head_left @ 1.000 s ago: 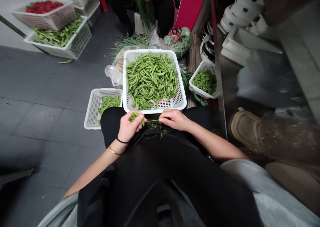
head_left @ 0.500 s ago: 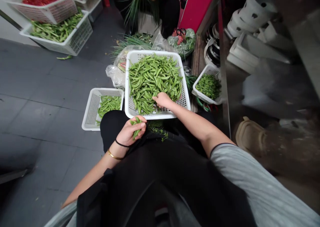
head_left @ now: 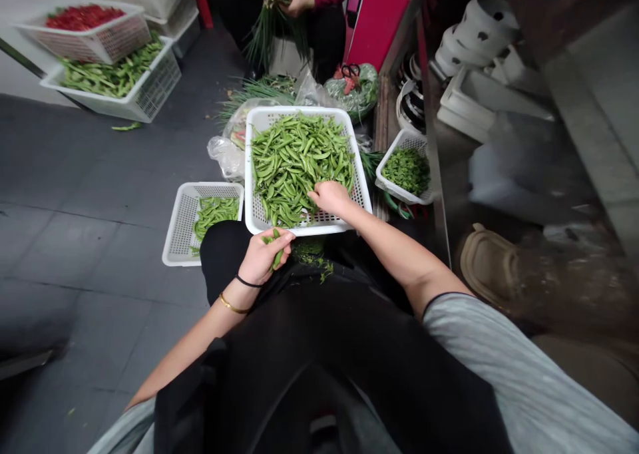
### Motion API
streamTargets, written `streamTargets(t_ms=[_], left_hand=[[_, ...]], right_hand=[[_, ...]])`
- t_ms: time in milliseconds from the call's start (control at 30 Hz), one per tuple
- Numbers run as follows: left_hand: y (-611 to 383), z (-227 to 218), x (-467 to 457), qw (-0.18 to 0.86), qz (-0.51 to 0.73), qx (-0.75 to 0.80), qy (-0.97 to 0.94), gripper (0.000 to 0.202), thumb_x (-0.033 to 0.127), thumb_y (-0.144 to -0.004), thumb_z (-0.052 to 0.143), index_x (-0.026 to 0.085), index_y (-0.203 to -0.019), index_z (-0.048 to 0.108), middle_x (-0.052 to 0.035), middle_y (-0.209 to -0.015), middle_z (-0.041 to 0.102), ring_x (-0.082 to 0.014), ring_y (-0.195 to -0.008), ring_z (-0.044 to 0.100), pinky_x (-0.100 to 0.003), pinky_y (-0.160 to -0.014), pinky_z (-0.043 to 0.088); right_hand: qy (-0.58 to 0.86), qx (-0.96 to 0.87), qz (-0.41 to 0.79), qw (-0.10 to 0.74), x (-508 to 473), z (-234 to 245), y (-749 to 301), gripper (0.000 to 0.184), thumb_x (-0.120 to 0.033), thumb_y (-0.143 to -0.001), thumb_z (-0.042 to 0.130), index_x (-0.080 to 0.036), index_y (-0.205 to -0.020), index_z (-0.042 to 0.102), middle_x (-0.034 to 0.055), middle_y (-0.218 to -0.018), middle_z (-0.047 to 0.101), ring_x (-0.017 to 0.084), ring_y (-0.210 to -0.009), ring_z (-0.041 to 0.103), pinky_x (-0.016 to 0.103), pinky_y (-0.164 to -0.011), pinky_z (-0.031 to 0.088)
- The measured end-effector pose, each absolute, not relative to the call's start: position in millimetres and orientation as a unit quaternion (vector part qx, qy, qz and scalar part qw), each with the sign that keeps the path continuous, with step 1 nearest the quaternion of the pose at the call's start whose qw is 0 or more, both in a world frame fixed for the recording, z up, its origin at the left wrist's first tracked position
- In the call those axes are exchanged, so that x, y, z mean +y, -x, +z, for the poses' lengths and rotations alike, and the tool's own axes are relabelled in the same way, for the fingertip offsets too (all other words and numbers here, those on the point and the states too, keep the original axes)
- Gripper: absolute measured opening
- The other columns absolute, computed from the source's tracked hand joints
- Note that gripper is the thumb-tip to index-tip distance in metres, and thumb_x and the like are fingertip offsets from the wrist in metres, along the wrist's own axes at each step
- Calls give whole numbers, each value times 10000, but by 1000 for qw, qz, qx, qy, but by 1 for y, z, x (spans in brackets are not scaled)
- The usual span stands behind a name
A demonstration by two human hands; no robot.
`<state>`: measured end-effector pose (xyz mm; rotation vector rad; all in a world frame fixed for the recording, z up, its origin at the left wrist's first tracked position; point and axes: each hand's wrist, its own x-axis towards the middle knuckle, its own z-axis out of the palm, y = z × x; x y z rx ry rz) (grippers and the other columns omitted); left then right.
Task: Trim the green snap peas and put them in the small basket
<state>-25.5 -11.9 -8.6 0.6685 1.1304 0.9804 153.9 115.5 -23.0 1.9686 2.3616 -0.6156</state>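
Note:
A big white basket (head_left: 360,189) heaped with green pea pods (head_left: 294,158) stands on the floor before my knees. My right hand (head_left: 329,198) reaches into its near right part, fingers curled down on the pods. My left hand (head_left: 262,257) rests over my left knee, closed round a few green pods (head_left: 276,247). Green trimmings (head_left: 314,257) lie scattered on my black apron between my hands.
A smaller white basket (head_left: 180,231) with some pods sits left. Another small basket (head_left: 405,171) of green bits stands right, by a metal shelf. Baskets of red chillies (head_left: 82,18) and green vegetables (head_left: 112,74) are far left. A person with scallions (head_left: 272,24) sits opposite.
One second ago both hands were together at my lap pulling a string off a pod. My right hand has since reached forward into the big basket. My left hand stays put with its pods.

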Motion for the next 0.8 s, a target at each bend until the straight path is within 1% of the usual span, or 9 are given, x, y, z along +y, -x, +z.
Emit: streamTargets(t_ms=[133, 233, 333, 400, 433, 533, 667, 733, 800], left_hand=[[21, -9, -15, 664, 452, 519, -291, 342, 360, -657, 775, 111, -812, 599, 35, -494, 537, -62, -348, 442, -149, -287, 266], [20, -13, -18, 662, 453, 525, -284, 339, 369, -642, 785, 124, -745, 574, 42, -466, 520, -60, -341, 439, -151, -294, 267], [24, -15, -20, 679, 441, 510, -289, 318, 347, -653, 779, 122, -661, 554, 39, -413, 492, -45, -310, 388, -153, -301, 243], [28, -12, -21, 713, 424, 478, -289, 285, 338, -674, 763, 113, -721, 596, 47, -390, 467, -39, -292, 348, -154, -303, 215], [30, -11, -21, 729, 417, 460, -288, 282, 336, -682, 756, 109, -770, 616, 52, -384, 456, -37, -286, 332, -154, -304, 202], [32, -6, -21, 749, 416, 434, -279, 293, 320, -687, 751, 100, -839, 632, 58, -384, 439, -30, -285, 312, -148, -310, 175], [24, -7, -21, 755, 420, 440, -245, 294, 319, -678, 759, 98, -814, 622, 60, -397, 429, -19, -302, 305, -132, -311, 160], [19, -9, -22, 768, 395, 440, -247, 311, 332, -667, 767, 97, -817, 629, 55, -402, 441, -19, -302, 304, -133, -303, 161], [15, -12, -24, 783, 356, 433, -268, 326, 345, -653, 777, 100, -819, 642, 53, -398, 446, -27, -300, 317, -138, -296, 178]], right_hand=[[-488, 868, -96, 9, 59, -3, -140, 397, -358, -956, 330, -96, -998, 626, 178, -928, 679, 251, -815, 635, 307, -652, 397], [-394, 916, -79, -26, 17, 1, -135, 417, -323, -976, 284, -100, -944, 635, 160, -870, 671, 220, -764, 625, 287, -599, 372], [-368, 919, -121, -76, 1, 0, -143, 400, -419, -956, 372, -121, -960, 639, 123, -871, 664, 189, -753, 612, 266, -607, 377], [-363, 906, -183, -116, 2, -1, -152, 361, -457, -916, 468, -142, -977, 633, 94, -899, 659, 162, -755, 602, 248, -631, 396], [-349, 901, -218, -134, 4, -2, -157, 320, -432, -912, 490, -151, -964, 633, 77, -892, 657, 148, -755, 597, 239, -650, 407], [-291, 896, -280, -187, 7, -2, -168, 267, -319, -949, 441, -157, -858, 632, 46, -790, 639, 121, -732, 577, 226, -694, 428], [-319, 900, -206, -215, 0, 0, -168, 383, -362, -961, 388, -142, -750, 619, 58, -692, 605, 134, -656, 550, 241, -616, 422], [-286, 915, -202, -202, -5, 0, -165, 388, -382, -960, 382, -147, -778, 630, 65, -726, 624, 134, -672, 564, 240, -616, 428], [-214, 923, -254, -193, -9, 0, -162, 361, -383, -963, 378, -164, -852, 643, 55, -786, 652, 123, -708, 584, 228, -644, 444]])
